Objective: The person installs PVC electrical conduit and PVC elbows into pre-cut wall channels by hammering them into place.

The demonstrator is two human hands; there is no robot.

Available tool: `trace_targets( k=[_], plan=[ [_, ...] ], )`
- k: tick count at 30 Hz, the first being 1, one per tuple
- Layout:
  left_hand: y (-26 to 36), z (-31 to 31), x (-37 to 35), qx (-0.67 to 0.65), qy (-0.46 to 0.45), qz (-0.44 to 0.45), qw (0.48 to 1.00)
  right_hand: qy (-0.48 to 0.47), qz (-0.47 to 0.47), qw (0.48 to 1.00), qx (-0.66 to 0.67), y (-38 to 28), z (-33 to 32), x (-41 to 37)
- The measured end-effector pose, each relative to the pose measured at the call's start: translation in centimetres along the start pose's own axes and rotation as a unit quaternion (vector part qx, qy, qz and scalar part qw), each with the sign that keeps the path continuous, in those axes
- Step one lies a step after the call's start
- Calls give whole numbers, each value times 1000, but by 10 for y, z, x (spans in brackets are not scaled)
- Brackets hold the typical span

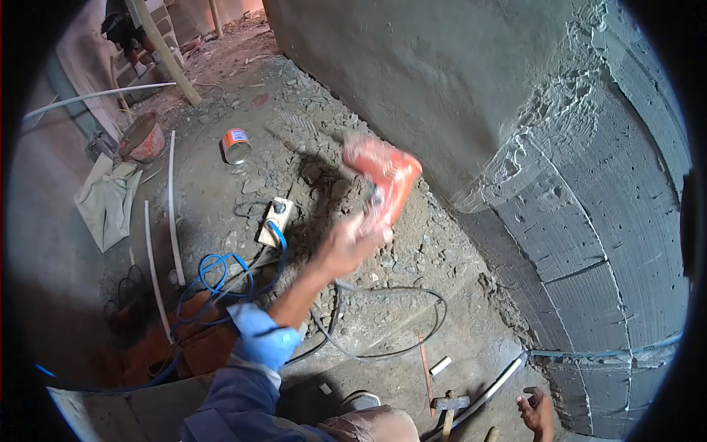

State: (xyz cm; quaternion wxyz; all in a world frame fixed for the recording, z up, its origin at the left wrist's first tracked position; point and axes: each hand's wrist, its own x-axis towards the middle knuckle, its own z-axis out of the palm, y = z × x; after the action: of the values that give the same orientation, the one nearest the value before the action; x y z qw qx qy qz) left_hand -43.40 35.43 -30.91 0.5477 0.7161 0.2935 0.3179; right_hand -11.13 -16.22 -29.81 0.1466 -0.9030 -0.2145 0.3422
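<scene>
My left hand [353,239], at the end of a blue sleeve, is closed round the handle of a red pistol-shaped power tool [398,184]. Motion blurs the tool, so its exact kind does not show. It hangs above rubble beside the wall. A dark cord [383,289] loops over the ground below my wrist. At the lower right, my right hand [536,414] is near the foot of the wall, fingers bent and apart, holding nothing visible. To its left lie a hammer [451,403] and a white pipe [490,389].
Grey block wall [582,295], partly plastered, rises on the right. A power socket box [276,221] with blue cable [213,276] lies left of the rubble. Beyond are an open tin [237,147], a red bucket [143,140], a sack [107,199] and a person [129,37].
</scene>
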Motion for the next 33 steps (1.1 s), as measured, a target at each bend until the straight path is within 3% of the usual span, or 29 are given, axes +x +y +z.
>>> trace_targets(
  k=[1,3,4,5,7,8,9,10,12,14,16,17,19,20,22,25,27,29,30,32,33],
  plan=[
    [-5,-16,26,41,10,37,998,7,-6,1000,-24,-9,-2,-2],
    [7,-61,87,97,8,-31,995,20,-41,998,-42,-23,-3,-6],
    [23,-89,113,100,-7,-113,989,22,-40,998,-32,-29,-2,-7],
    [7,-122,145,86,-18,-102,991,23,-37,999,-22,-33,-1,-10],
    [-11,-167,178,123,166,-89,974,8,-20,999,-31,-27,-2,-12],
    [-24,-173,175,125,167,-91,974,9,-18,999,-27,-11,0,-8],
    [-38,-178,171,277,288,7,917,10,-18,1000,-23,-1,-1,-2],
    [-42,-180,165,417,392,106,813,6,-21,1000,-20,2,-2,1],
    [-14,-133,97,243,259,-15,935,5,3,1000,28,8,1,4],
    [-48,-89,31,217,218,13,951,-2,-4,1000,25,-6,2,2],
    [-49,-37,-42,261,203,-37,943,-7,-25,999,24,-12,2,5],
    [-63,-13,-75,295,214,-16,931,-9,-26,999,21,-16,2,6],
    [-53,28,-131,385,128,27,914,-25,-32,999,16,-27,4,5],
    [-56,44,-152,386,131,26,913,-20,-42,999,-7,-29,6,5],
    [-70,63,-182,506,57,4,861,-27,-66,997,-12,-15,8,11],
    [-110,68,-199,520,35,-48,852,-22,-84,996,-18,-17,5,2],
    [-83,76,-193,480,64,-43,874,-3,-85,996,-7,-17,-1,-10],
    [-47,78,-181,270,84,-89,955,20,-109,994,-9,-2,1,-14],
    [-12,78,-164,185,5,-232,955,2,-100,995,-26,-10,1,-24],
    [24,95,-142,36,41,-190,980,-23,-119,990,-79,-33,4,-31],
    [28,105,-128,27,54,-136,989,-26,-118,990,-75,-43,9,-32]
  ],
)
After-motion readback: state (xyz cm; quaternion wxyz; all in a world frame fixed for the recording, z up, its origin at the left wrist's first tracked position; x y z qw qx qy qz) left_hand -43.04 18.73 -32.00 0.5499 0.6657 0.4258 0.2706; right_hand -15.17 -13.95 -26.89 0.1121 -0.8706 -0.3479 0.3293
